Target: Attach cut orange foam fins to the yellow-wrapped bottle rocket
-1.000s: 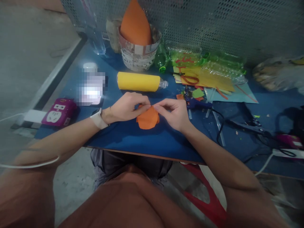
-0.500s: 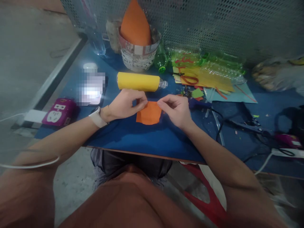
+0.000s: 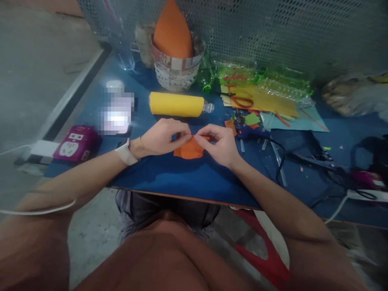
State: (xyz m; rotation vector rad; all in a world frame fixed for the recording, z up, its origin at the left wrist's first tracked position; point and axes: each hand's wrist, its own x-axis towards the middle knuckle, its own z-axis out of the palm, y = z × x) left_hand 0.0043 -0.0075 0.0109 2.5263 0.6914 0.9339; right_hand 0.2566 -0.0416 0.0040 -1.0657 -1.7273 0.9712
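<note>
A small orange paper piece point(image 3: 189, 150) lies over the blue table in front of me. My left hand point(image 3: 166, 137) pinches its upper edge from the left. From the right, my right hand point(image 3: 220, 144) pinches the same edge, its fingertips close beside the left ones. Behind both hands a clear bottle wrapped in yellow paper point(image 3: 177, 104) lies on its side, its neck pointing right. A blue glue gun point(image 3: 253, 132) and green and orange paper scraps point(image 3: 251, 119) are just beyond my right hand.
A patterned pot point(image 3: 176, 72) holding an orange cone shape stands at the back. Orange-handled scissors point(image 3: 242, 101) lie on coloured sheets point(image 3: 273, 99) beside green bottles. Left are a lit phone point(image 3: 117, 117) and a purple socket block point(image 3: 74, 142). Cords and pliers-like tool point(image 3: 315, 161) lie right.
Both hands have moved closer together and slightly toward me at the paper's upper edge. The paper's top now looks folded or bent, and it appears shorter.
</note>
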